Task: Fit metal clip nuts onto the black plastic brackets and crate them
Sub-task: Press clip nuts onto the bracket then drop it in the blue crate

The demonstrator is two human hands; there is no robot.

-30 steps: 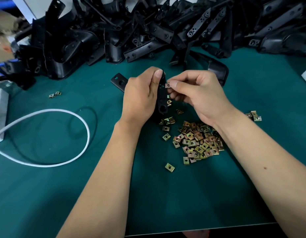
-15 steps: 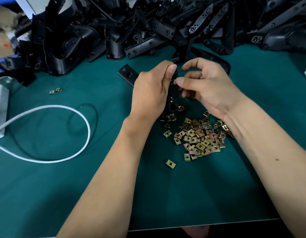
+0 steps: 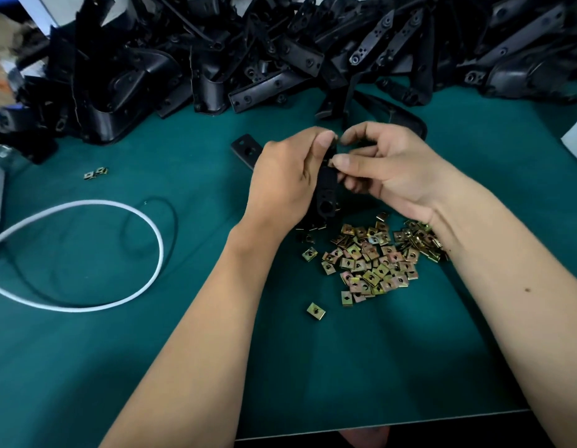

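Over green mat (image 3: pixel 86 367), two hands (image 3: pixel 332 169), one bracket (image 3: pixel 326 192)

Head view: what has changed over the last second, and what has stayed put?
The right hand still pinches a clip nut against the black bracket, but its other fingers have lifted and spread into an arch. The left hand keeps its grip on the bracket. The clip nut pile, white cable and bracket heap look unmoved; their shift in frame matches camera motion.
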